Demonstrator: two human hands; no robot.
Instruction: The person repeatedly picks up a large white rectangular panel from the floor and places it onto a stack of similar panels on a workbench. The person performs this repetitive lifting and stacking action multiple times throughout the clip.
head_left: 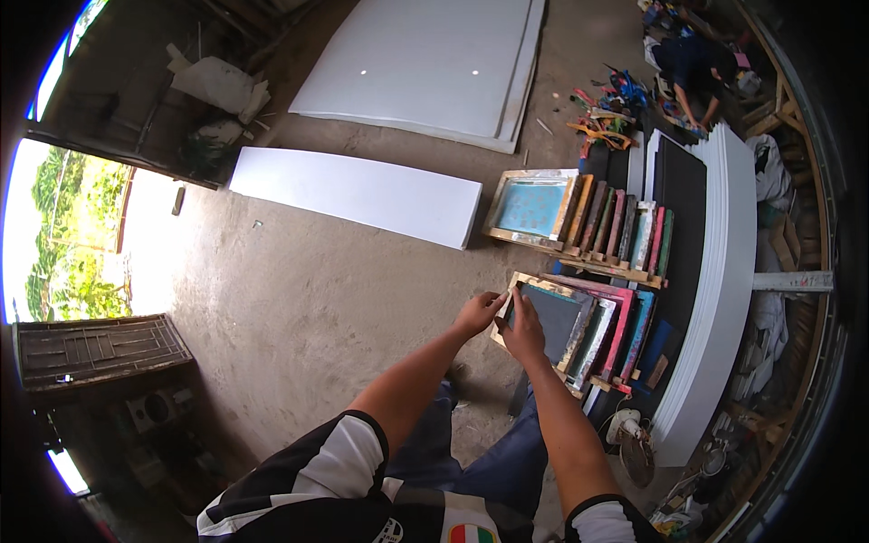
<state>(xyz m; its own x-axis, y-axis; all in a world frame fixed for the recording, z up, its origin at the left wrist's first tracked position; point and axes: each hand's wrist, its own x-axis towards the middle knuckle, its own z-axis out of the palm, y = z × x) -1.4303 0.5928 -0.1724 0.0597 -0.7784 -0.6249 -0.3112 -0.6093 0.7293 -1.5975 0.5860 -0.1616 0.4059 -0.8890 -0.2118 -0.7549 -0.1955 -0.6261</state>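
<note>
A wooden screen frame (555, 316) with dark grey mesh leans at the front of the nearer row of frames. My left hand (480, 314) is closed at its left bar, fingertips by the upper left corner. Right beside it, my right hand (525, 335) grips the same bar, its fingers lying along the frame and its thumb on the outer side. Behind this frame stand a pale frame (595, 337), a pink-red frame (621, 333) and a blue frame (639, 335), packed close together.
Further off stands another row of paint-stained frames, led by a blue-mesh frame (532, 206). White sheets (724, 299) stand on edge at the right. A long white board (362, 195) and larger panels (416, 63) lie on the floor. A co-worker (692, 68) bends over at the far right.
</note>
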